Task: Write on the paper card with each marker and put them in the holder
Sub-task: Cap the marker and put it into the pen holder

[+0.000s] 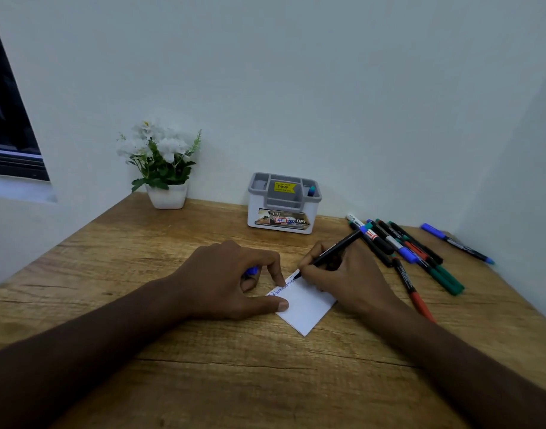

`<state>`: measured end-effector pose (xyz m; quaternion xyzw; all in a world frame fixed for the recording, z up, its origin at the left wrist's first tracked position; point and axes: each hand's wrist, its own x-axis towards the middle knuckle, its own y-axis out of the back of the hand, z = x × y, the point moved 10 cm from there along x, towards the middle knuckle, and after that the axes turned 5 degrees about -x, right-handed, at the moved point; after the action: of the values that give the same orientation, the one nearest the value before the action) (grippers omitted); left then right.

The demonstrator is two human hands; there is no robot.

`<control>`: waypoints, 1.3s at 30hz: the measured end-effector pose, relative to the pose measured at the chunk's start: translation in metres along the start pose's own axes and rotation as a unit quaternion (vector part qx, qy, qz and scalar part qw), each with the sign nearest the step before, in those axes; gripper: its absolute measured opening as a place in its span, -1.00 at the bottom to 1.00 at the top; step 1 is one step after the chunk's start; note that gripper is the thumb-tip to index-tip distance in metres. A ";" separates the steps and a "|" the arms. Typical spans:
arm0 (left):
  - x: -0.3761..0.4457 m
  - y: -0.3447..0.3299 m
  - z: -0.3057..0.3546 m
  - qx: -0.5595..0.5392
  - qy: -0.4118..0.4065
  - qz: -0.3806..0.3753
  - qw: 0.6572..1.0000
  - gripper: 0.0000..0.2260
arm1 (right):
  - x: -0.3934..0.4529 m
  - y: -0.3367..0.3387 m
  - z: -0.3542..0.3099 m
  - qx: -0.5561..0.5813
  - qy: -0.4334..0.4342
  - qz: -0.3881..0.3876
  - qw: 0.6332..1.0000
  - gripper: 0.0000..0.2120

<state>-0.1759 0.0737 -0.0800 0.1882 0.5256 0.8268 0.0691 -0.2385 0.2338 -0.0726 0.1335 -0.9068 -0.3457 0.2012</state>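
Observation:
A white paper card [305, 308] lies on the wooden desk [142, 258], with blue writing along its upper left edge. My right hand [343, 280] grips a black marker [336, 249], its tip touching the card's top corner. My left hand [231, 280] pins the card's left edge with thumb and forefinger while a blue cap [252, 270] sits curled in its fingers. The grey and white holder [284, 205] stands at the back by the wall, with one blue-tipped marker [311, 191] in its right slot.
A heap of several markers [404, 246], blue, green, red and black, lies right of my right hand. One blue marker [454, 241] lies apart near the right wall. A white flower pot [166, 193] stands at the back left. A window [9, 119] is on the left.

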 end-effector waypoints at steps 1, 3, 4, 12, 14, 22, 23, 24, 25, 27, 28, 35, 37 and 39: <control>0.000 0.000 0.000 -0.003 0.001 -0.002 1.000 -0.61 | 0.000 0.002 0.002 0.004 -0.008 0.009 1.000 -0.89; 0.001 -0.001 0.000 -0.007 0.003 -0.006 1.000 -0.61 | 0.001 0.004 0.006 0.008 -0.020 0.014 1.000 -0.88; 0.001 -0.001 0.000 -0.008 0.004 -0.008 1.000 -0.62 | 0.002 0.003 0.006 0.008 -0.021 0.011 1.000 -0.89; 0.001 0.000 0.002 -0.007 -0.001 -0.010 1.000 -0.61 | 0.003 0.004 0.012 0.011 -0.037 0.023 0.999 -0.88; 0.001 0.000 0.002 -0.010 -0.002 -0.011 1.000 -0.61 | 0.003 0.005 0.012 0.013 -0.034 0.027 0.999 -0.90; 0.001 0.000 0.004 -0.007 -0.005 -0.010 1.000 -0.61 | 0.004 0.005 0.013 0.003 -0.036 0.033 0.999 -0.86; 0.001 0.001 0.004 -0.005 -0.004 -0.009 1.000 -0.61 | 0.004 0.005 0.012 0.003 -0.033 0.034 0.999 -0.87; 0.001 0.001 0.004 -0.004 -0.004 -0.009 1.000 -0.62 | 0.003 0.005 0.012 0.004 -0.033 0.033 0.999 -0.87; 0.001 0.001 0.004 -0.003 -0.003 -0.010 1.000 -0.62 | 0.003 0.005 0.012 0.008 -0.033 0.031 0.999 -0.87; 0.001 0.001 0.004 -0.003 -0.002 -0.013 1.000 -0.61 | 0.002 0.005 0.014 0.019 -0.036 0.027 0.999 -0.86; 0.001 0.001 0.004 -0.003 -0.001 -0.013 1.000 -0.61 | 0.002 0.005 0.014 0.022 -0.036 0.026 0.999 -0.87; 0.001 0.000 0.004 -0.008 0.003 -0.017 1.000 -0.63 | 0.002 0.006 0.014 0.016 -0.032 0.031 0.999 -0.89; 0.000 0.001 0.004 -0.007 0.003 -0.016 1.000 -0.63 | 0.003 0.006 0.015 0.021 -0.032 0.029 0.999 -0.91; 0.001 0.000 0.005 -0.006 0.002 -0.016 1.000 -0.62 | 0.003 0.007 0.017 0.025 -0.036 0.031 0.999 -0.92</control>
<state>-0.1747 0.0776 -0.0777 0.1772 0.5241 0.8290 0.0821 -0.2499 0.2474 -0.0789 0.0973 -0.9256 -0.3210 0.1755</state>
